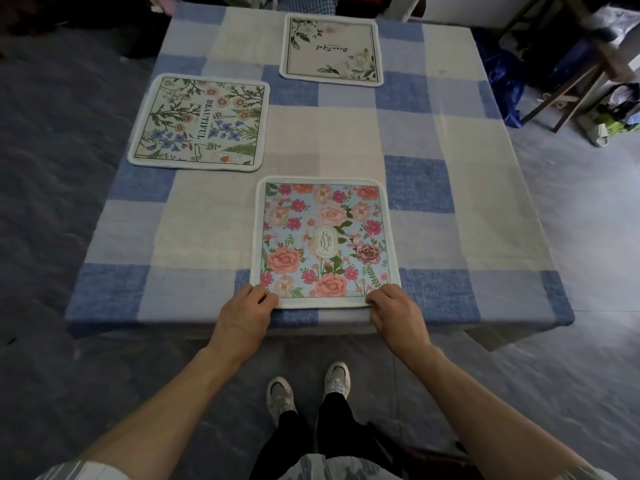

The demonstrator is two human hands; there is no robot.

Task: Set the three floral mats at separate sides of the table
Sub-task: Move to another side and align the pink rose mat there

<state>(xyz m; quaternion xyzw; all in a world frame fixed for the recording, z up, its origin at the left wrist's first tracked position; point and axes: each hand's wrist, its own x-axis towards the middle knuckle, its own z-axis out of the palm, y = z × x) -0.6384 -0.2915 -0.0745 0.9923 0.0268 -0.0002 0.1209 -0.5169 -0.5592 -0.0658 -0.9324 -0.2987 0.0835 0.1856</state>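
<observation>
Three floral mats lie flat on the table, which wears a blue and cream checked cloth. The pink-flowered "GARDEN" mat lies at the near edge. My left hand pinches its near left corner and my right hand pinches its near right corner. The "BEAUTIFUL" mat with blue and orange flowers lies at the left side. A pale mat with white flowers lies at the far side.
A wooden stool frame, blue bags and a slipper sit on the floor to the right of the table. Dark clutter lines the far edge. My feet stand just before the near edge.
</observation>
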